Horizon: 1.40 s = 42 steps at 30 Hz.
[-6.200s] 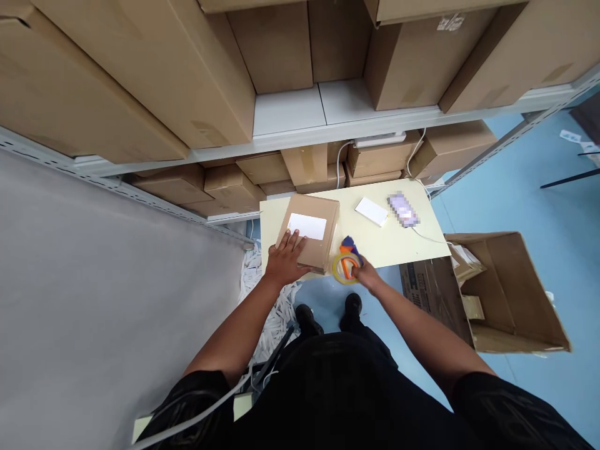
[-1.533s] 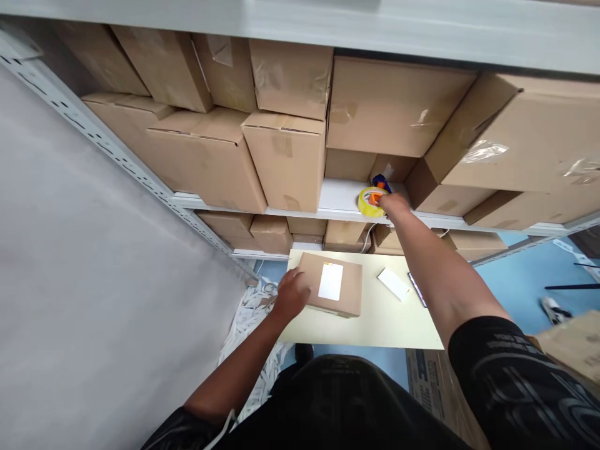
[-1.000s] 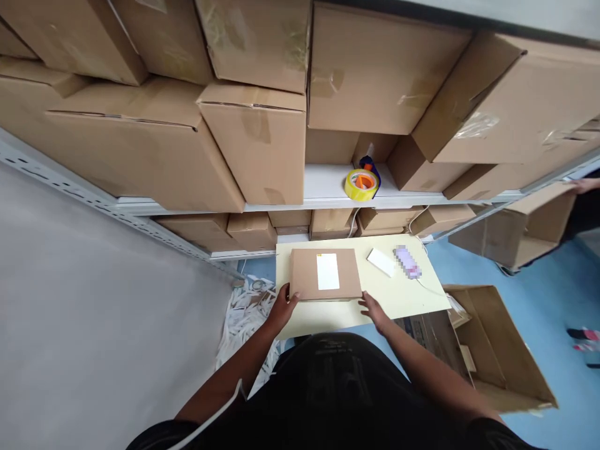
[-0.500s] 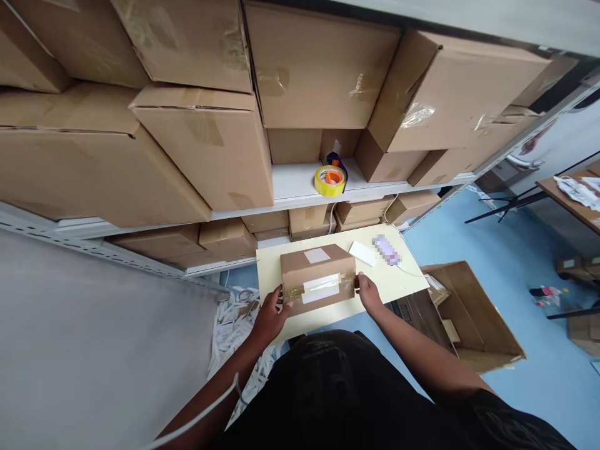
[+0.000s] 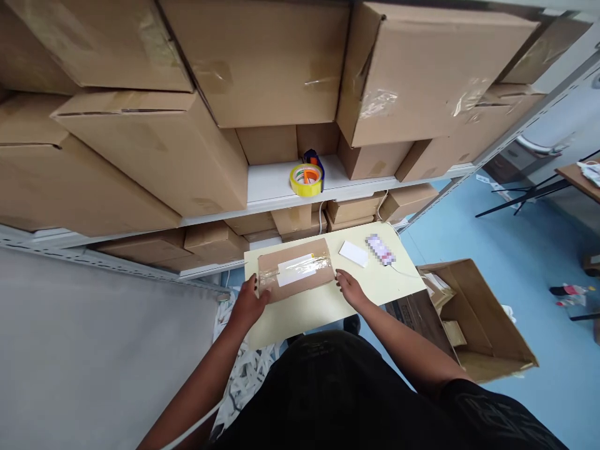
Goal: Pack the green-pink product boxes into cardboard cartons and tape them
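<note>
A brown cardboard box (image 5: 302, 286) lies over the pale table (image 5: 276, 322) in front of me. On its upward face is a white label (image 5: 296, 270) under a strip of shiny clear tape. My left hand (image 5: 248, 305) grips the box's left end, thumb on top and fingers round the side. At the opposite end, my right hand (image 5: 349, 290) has its bent fingers against the lower right edge; the fingertips are partly hidden. Beyond that hand lie a white card or flat pad (image 5: 354, 254) and a blurred purple-white item (image 5: 380, 249) with a cable.
A tape dispenser (image 5: 307, 180) with yellow tape sits on the shelf (image 5: 269, 187) among large cartons (image 5: 272, 69). An open carton (image 5: 487, 312) stands on the floor at the right. Shredded paper (image 5: 250, 381) covers the floor at left.
The box has tipped so that its taped, labelled face points up; earlier a second face with a white patch showed behind it. Both hands have stayed at its ends.
</note>
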Motion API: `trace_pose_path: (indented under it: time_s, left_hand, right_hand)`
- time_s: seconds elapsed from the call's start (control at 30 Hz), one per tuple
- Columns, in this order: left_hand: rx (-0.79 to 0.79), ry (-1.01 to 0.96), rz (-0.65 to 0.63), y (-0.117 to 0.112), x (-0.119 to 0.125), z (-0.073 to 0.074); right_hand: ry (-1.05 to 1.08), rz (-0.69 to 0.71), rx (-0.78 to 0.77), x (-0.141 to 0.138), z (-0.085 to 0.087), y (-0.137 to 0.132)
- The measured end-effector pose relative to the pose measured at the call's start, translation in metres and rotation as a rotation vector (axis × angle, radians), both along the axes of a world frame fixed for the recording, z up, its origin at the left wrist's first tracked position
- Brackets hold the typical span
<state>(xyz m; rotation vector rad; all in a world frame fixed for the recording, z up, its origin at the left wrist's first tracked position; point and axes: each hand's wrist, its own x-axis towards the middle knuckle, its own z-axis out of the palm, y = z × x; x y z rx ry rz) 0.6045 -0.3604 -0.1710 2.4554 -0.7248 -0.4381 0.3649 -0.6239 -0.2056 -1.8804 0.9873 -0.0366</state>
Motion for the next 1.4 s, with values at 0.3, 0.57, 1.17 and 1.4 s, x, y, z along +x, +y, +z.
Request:
trace_pose_path:
  time_s: [0.3, 0.57, 1.17, 1.4]
  left_hand:
    - [-0.03, -0.276, -0.67, -0.152, -0.11, 0.051]
    - [0.419, -0.112, -0.683, -0.331, -0.17, -0.014]
    - [0.563, -0.068, -0.569, -0.382, -0.164, -0.089]
    - [0.583, -0.011, -0.538, -0.38, -0.157, -0.083]
  right_hand:
    - [0.134, 0.151, 0.235, -0.117, -0.052, -0.069]
    - [0.215, 0.16, 0.239, -0.169, -0.065, -0.143]
    - [0.254, 0.164, 0.321, -0.206, -0.09, -0.175]
    - [0.212, 0.201, 0.312, -0.182, -0.087, -0.183]
